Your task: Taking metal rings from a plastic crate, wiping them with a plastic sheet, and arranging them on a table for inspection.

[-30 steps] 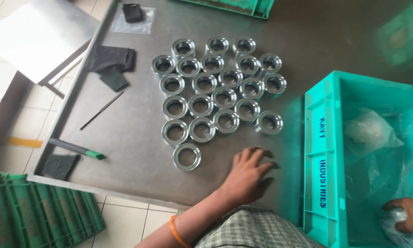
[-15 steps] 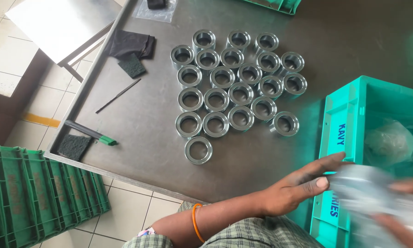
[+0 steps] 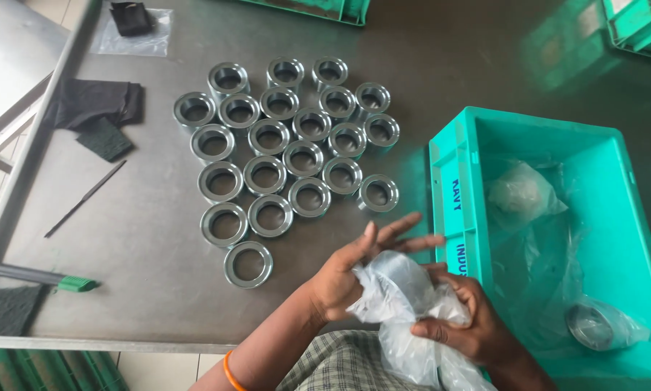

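Both hands have come together since half a second ago, when the left hand reached toward the crate and the bag was a blur at the frame's edge. Now the left hand (image 3: 354,271) and the right hand (image 3: 466,318) meet just above the near edge of a grey metal bench (image 3: 144,239), with pale floor tiles showing beyond its left rim. Ahead of the hands and slightly left, machined steel rings (image 3: 289,145) stand in tight diagonal rows, one ring (image 3: 248,264) set apart closest to the left hand. Further left lie a thin metal rod (image 3: 85,198), dark cloth (image 3: 94,101), abrasive pads and a green-tipped tool (image 3: 39,277). Immediately right of the hands sits a teal plastic crate (image 3: 455,188) holding more clear wrapping and another bagged ring (image 3: 593,326).

The clear plastic bag (image 3: 405,304) is crumpled and milky, with a round grey shape showing faintly through it. The right hand grasps the bag from below, fingers curled into the plastic; the left hand presses on its top with fingers spread, not clenched.
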